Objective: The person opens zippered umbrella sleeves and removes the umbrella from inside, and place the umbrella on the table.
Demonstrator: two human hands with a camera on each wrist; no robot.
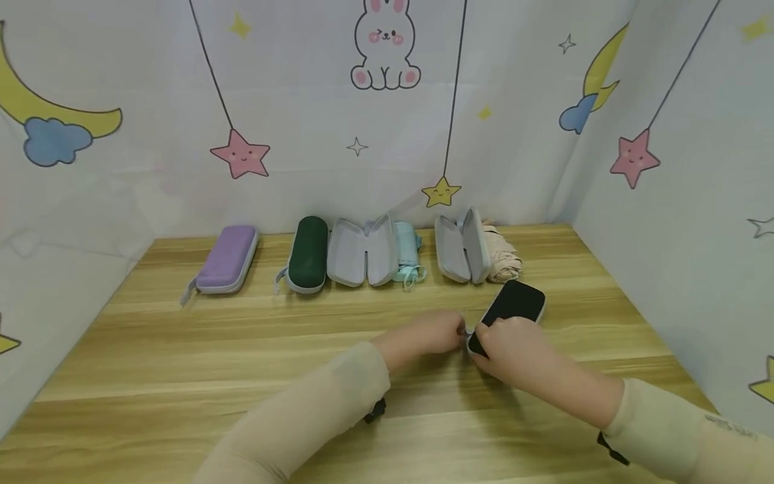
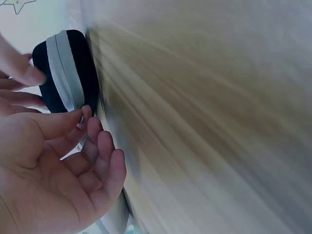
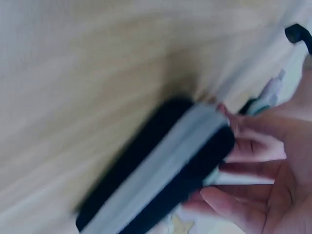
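A black zip case [image 1: 515, 300] with a light grey zip band [image 2: 63, 68] lies at a slant on the right part of the table. My left hand [image 1: 431, 331] is at its near left corner, where thumb and index finger pinch the zip pull in the left wrist view. Those other left fingers are loosely bent beside the tabletop. Over the case's near end, my right hand [image 1: 521, 351] grips it, thumb on one side and fingers beyond. In the right wrist view the case [image 3: 161, 165] appears blurred, with its zip band running lengthwise.
Along the back lie a purple case [image 1: 228, 257], a dark green case [image 1: 309, 252], an opened grey-lined case [image 1: 349, 255], a light blue folded bundle [image 1: 408, 243], another opened case [image 1: 450, 249] and a crumpled beige bundle [image 1: 503, 254]. A patterned curtain [image 1: 302, 101] borders the table [image 1: 151, 376].
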